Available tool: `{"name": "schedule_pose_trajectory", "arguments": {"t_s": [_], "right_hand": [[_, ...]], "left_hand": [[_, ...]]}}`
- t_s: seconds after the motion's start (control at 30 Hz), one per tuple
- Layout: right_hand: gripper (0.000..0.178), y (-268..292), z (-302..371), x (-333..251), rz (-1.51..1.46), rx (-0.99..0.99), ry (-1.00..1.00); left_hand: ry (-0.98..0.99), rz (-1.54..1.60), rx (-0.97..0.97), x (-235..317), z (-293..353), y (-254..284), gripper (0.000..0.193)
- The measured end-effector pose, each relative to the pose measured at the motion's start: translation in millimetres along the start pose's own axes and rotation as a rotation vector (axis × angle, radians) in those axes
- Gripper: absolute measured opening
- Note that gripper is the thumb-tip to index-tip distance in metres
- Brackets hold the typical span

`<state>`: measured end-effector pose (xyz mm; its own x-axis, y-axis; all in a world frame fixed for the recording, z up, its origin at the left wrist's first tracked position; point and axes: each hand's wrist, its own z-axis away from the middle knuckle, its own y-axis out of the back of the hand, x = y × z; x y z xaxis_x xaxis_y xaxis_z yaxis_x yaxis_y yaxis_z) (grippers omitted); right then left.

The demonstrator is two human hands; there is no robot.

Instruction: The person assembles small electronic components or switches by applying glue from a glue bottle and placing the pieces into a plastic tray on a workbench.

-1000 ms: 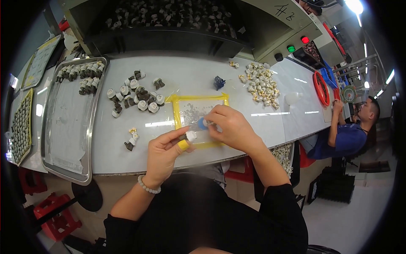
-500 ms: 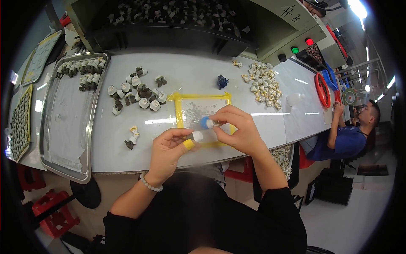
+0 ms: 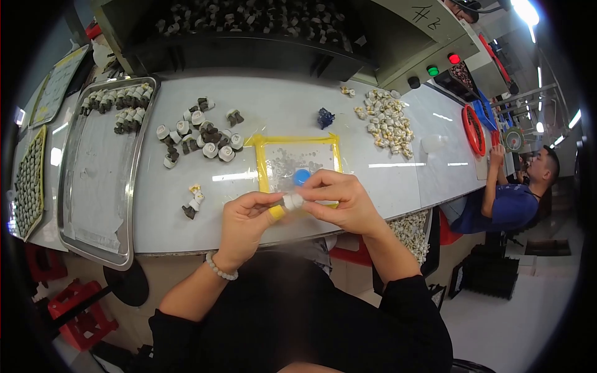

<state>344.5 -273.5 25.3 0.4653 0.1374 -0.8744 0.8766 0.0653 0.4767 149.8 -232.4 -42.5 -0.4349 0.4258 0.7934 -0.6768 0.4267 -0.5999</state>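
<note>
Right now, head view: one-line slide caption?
Left hand and right hand meet at a small, partly white piece near a yellow-bordered sheet.

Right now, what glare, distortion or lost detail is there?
Head view: glare streaks the white table; head view: an overhead lamp burns out, upper right; head view: the metal tray bows, corners black; head view: the white piece between left hand and right hand shows little detail.
</note>
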Motion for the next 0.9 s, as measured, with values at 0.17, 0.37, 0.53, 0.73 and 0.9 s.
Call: {"name": "schedule_pose_trajectory", "arguments": {"t_s": [0.17,0.37,0.53,0.73,0.9], "right_hand": [[0.028,-2,5,7,-0.058,-0.02,-0.016],[0.024,42,17,32,0.322,0.189,-0.204],[0.023,98,29,72,0.746,0.547,-0.072],[0.03,99,14,89,0.982,0.377,-0.146],[0.032,74,12,64,0.278,0.393,-0.216]], "left_hand": [[0.039,-0.034,-0.008,3,2,-1,0.019],[-0.293,-0.884,0.039,37,36,12,0.025],[-0.723,-1.599,0.168,53,58,46,0.034],[-0.692,-1.577,0.307,65,45,34,0.035],[-0.703,-1.583,0.247,75,-1,23,0.04]]}}
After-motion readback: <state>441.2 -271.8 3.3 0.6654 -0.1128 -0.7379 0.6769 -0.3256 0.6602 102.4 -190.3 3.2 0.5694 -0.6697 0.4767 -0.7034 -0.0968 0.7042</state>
